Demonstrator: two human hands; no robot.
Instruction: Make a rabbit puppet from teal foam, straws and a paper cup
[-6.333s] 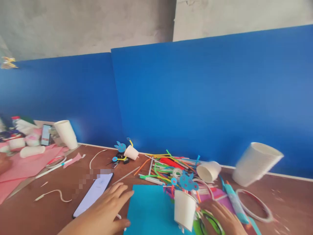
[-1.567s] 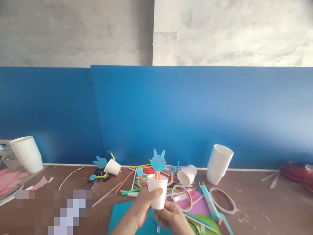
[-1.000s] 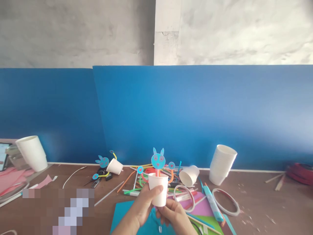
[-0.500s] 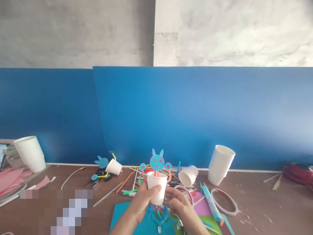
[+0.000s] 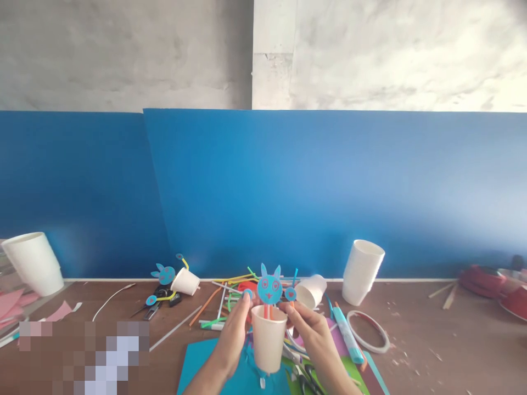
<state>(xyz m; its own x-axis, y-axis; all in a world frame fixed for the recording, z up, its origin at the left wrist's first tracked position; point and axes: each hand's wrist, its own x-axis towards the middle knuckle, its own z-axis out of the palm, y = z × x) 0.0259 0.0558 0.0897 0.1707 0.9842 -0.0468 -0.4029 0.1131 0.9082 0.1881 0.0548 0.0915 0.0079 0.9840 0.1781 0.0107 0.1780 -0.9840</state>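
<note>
A white paper cup [image 5: 268,343] figure is upright in front of me. A blue paper rabbit face [image 5: 269,289] with pink heart eyes stands above its rim on orange straws [image 5: 267,312]. My left hand [image 5: 234,336] is closed at the cup's left side, fingertips at a small blue paper disc [image 5: 247,294] on that side's straw arm, which the fingers mostly hide. With thumb and forefinger, my right hand [image 5: 312,330] pinches the right orange straw arm below another blue disc [image 5: 290,294]. Under the cup lies blue paper [image 5: 201,356].
A similar cup figure [image 5: 186,281] lies on its side at left. Loose straws [image 5: 218,307], a tipped cup [image 5: 312,291] and a stack of cups [image 5: 363,271] sit behind and right. Scissors [image 5: 307,378], a blue marker [image 5: 348,336] and a tape roll [image 5: 368,332] lie on the right.
My left hand has let go of the cup's wall and moved up to the left straw arm. My right hand has risen from beside the cup to the right straw arm.
</note>
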